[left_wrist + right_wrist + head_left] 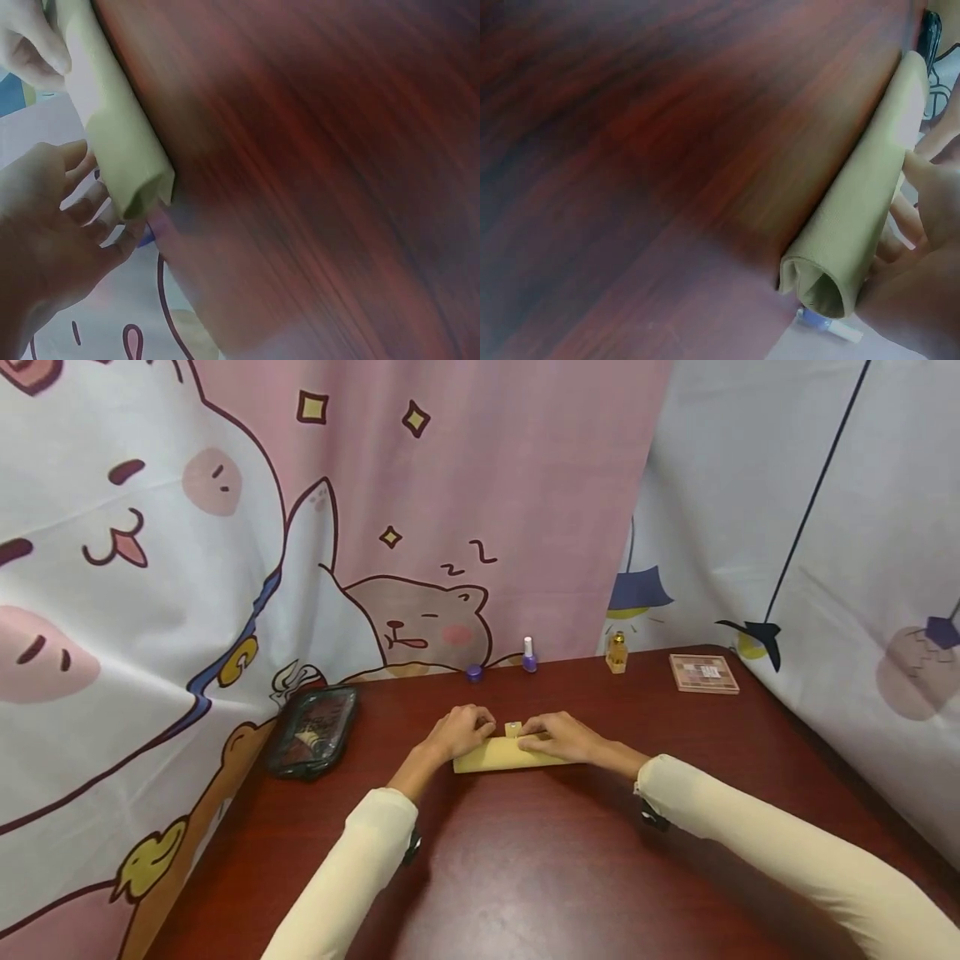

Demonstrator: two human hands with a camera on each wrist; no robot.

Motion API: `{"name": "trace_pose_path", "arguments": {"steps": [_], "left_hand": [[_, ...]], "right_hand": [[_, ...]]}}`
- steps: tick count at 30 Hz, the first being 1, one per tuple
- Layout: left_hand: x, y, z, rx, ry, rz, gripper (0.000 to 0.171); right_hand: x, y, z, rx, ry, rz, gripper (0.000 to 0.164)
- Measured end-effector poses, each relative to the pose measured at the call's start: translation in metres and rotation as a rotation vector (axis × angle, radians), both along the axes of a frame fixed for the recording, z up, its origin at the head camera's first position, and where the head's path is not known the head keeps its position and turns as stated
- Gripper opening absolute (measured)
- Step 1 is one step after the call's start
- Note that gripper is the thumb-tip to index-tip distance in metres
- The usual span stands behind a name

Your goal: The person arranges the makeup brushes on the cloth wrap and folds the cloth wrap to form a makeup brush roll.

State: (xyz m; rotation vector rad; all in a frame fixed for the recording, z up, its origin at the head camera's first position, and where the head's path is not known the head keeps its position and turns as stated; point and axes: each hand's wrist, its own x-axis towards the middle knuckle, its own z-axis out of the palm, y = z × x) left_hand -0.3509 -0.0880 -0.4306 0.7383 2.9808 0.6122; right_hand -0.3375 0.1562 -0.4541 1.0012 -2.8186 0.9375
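A pale yellow rolled-up case (pixel 510 755) lies crosswise on the dark red wooden table (pixel 495 860). A small tab (pixel 513 728) with a shiny stud stands up behind its middle. My left hand (pixel 461 731) holds the roll near its left end, fingers bent at its far side. On the right part, my right hand (pixel 561 737) grips it with thumb and fingers. The right wrist view shows the hollow, overlapping end of the roll (pixel 862 195). Seen from the left wrist, the roll (pixel 116 120) has the left fingers along its far side; some fingertips are hidden.
A black-edged clear pouch (pixel 313 731) lies at the left. Along the back stand a small purple jar (pixel 474 673), a purple nail polish bottle (pixel 529 657) and a gold-capped perfume bottle (pixel 617 653). A makeup palette (pixel 703 674) lies at the back right. A printed curtain (pixel 525 510) hangs behind.
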Motion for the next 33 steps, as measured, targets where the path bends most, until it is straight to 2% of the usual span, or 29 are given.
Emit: {"name": "trace_pose_path", "arguments": {"steps": [8, 17, 21, 24, 29, 33], "left_hand": [[-0.009, 0.009, -0.005, -0.027, -0.1, 0.023, 0.031], [-0.015, 0.013, -0.009, -0.01, -0.133, 0.018, 0.026], [-0.016, 0.016, -0.009, 0.047, -0.105, 0.02, 0.017], [-0.014, 0.018, -0.007, 0.109, -0.056, 0.007, 0.01], [-0.009, 0.018, -0.006, 0.188, 0.0, -0.072, 0.01], [-0.005, 0.017, -0.008, 0.195, 0.048, -0.133, 0.014]], "right_hand": [[-0.005, -0.008, 0.001, -0.002, 0.016, 0.008, 0.018], [-0.005, -0.011, 0.006, 0.025, 0.024, 0.006, 0.012], [-0.005, -0.008, 0.007, 0.017, 0.037, 0.007, 0.012], [-0.006, -0.006, 0.005, 0.009, 0.05, 0.005, 0.011], [-0.007, -0.002, 0.002, -0.017, 0.07, -0.012, 0.01], [-0.007, 0.0, 0.001, -0.037, 0.064, -0.026, 0.01]]}}
